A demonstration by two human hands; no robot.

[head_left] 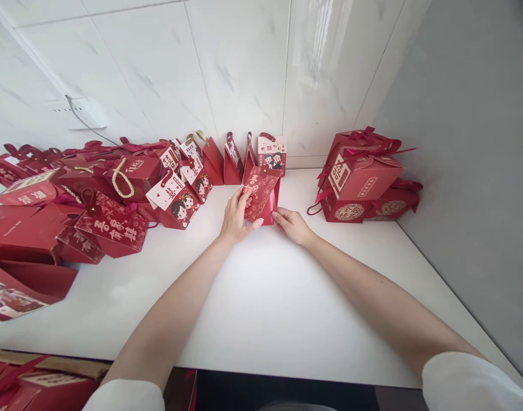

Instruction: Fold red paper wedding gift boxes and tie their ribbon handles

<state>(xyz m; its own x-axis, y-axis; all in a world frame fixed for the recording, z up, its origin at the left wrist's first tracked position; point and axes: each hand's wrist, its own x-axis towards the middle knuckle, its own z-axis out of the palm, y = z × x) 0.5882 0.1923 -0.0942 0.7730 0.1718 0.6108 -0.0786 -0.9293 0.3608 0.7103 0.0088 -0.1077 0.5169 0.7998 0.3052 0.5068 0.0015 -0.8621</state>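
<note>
A red patterned gift box (260, 193) with pale lettering is tilted above the white counter, between both hands. My left hand (237, 214) is closed around its left side, fingers on the lettered face and thumb low at the front. At the lower right edge, my right hand (292, 224) pinches the box between thumb and fingers. The side facing right shows a plain, lighter red inner or side panel. Just behind it stands a pink and red box (272, 153) with a cartoon couple on it and a strap on top.
Several red gift boxes (111, 222) crowd the left of the counter (261, 319). Slim triangular boxes (232, 162) line the tiled wall. Ribbon-tied boxes (364, 177) are stacked at right beside a grey panel (467, 171). More boxes (51, 388) lie below the counter's front edge.
</note>
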